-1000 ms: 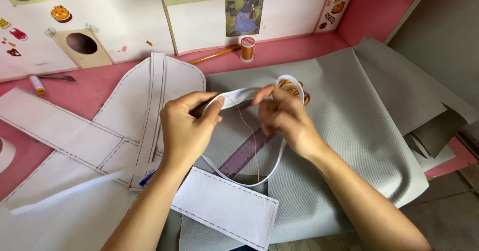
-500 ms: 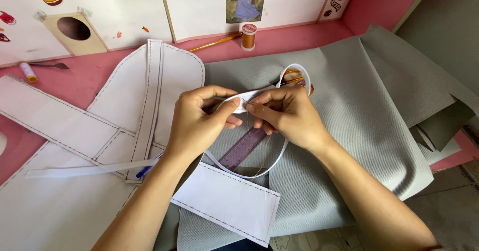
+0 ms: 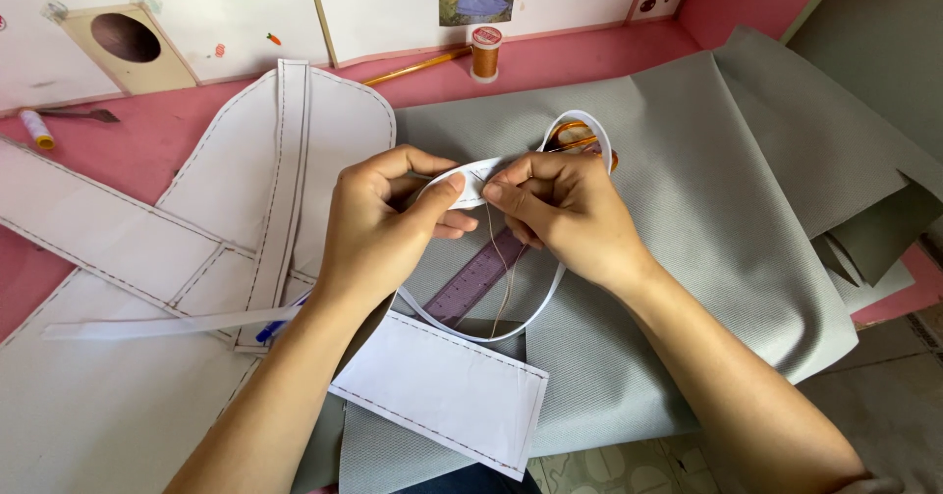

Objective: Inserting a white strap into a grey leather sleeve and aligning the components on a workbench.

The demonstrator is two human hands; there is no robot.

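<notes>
We have drawn our hands closer together over the middle of the grey fabric [image 3: 688, 209], and the white strip [image 3: 470, 182] that a moment ago arched loosely between them is now pulled in tight. Left hand [image 3: 383, 224] pinches the strip between thumb and forefinger; right hand [image 3: 565, 214] pinches it too, fingertips almost meeting the left's. A tan thread [image 3: 503, 268] hangs below — it seems the stitching has begun. The rest of the strip loops down over the purple ruler [image 3: 476, 278]. The thread spool [image 3: 485, 52] stands near the table's far edge, white pattern pieces [image 3: 138, 239] at the left edge.
</notes>
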